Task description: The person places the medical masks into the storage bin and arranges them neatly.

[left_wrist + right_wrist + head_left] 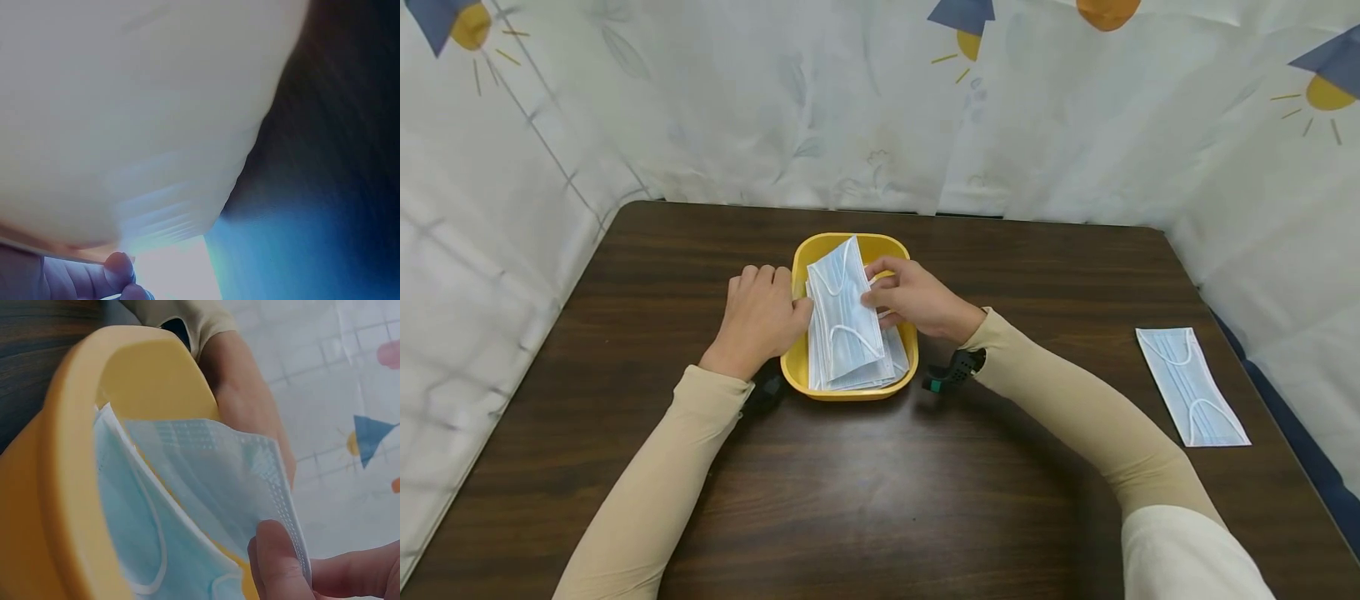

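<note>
A yellow plastic basket (850, 395) stands on the table with several light-blue disposable face masks (842, 333) heaped in it. My left hand (760, 315) grips its left rim, the thumb reaching over the edge. From the other side my right hand (917, 296) pinches the edge of one face mask (212, 462) between thumb and fingers. That mask is lifted at a slant above the others, as the right wrist view shows. In the left wrist view the basket wall (125, 112) fills most of the picture, and only a few left fingers (119, 269) show.
One more face mask (1193, 387) lies flat by the right edge of the dark wooden table (880, 517). A patterned white curtain (737, 108) hangs behind the table and along its sides.
</note>
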A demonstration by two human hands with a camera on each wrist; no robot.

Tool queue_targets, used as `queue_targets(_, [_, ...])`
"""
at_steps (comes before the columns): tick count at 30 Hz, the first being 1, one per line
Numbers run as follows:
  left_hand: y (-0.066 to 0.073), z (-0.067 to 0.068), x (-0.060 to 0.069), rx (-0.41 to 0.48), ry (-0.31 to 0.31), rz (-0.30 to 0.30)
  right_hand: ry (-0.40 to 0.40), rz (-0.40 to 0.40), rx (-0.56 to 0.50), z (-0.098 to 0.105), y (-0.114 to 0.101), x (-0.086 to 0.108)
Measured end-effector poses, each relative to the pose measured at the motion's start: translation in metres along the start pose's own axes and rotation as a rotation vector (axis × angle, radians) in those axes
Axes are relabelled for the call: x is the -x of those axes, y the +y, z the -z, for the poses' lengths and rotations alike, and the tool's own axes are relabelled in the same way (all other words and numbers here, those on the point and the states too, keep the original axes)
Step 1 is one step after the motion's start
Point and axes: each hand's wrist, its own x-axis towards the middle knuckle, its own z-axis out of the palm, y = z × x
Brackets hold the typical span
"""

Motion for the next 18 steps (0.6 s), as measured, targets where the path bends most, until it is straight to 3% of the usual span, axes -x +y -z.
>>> queue_targets(7, [0.001,0.001,0.000,0.001,-0.001,-0.009,-0.032,-0.027,0.046,0.001,-0.001,0.002])
queue_targets(13, [0.001,0.000,0.000,0.004,0.030,-0.023,-0.077,-0.025,-0.022,0.009,0.000,0.008])
queue_targets(18, [0.000,0.001,0.001,0.006,0.015,-0.015,-0.096,0.001,-0.069,0.019,0.001,0.016])
